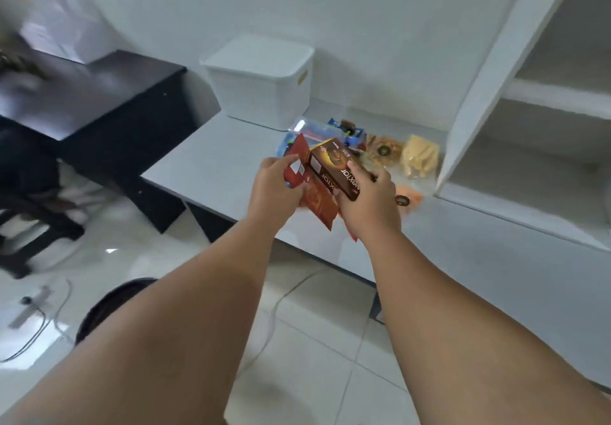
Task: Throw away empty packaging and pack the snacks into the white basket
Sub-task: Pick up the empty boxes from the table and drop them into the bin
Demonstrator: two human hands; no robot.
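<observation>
My left hand [276, 189] grips a flat red snack packet [297, 156] above the front of the grey counter [205, 166]. My right hand [370, 203] holds a brown Nextar box [337, 166], tilted, beside that packet; an orange-red wrapper [319, 204] hangs under both hands. The white basket [261, 80] stands at the back of the counter, apart from my hands. Behind the box lie blue wrapped snacks [350, 133], a clear bag of round crackers [383, 151], a bag of yellow chips [420, 156] and an orange packet [408, 198].
White shelving [529, 93] rises at the right of the counter. A dark desk [99, 100] stands to the left with a dark stool below it. A round black bin [109, 305] sits on the tiled floor at lower left, with cables beside it.
</observation>
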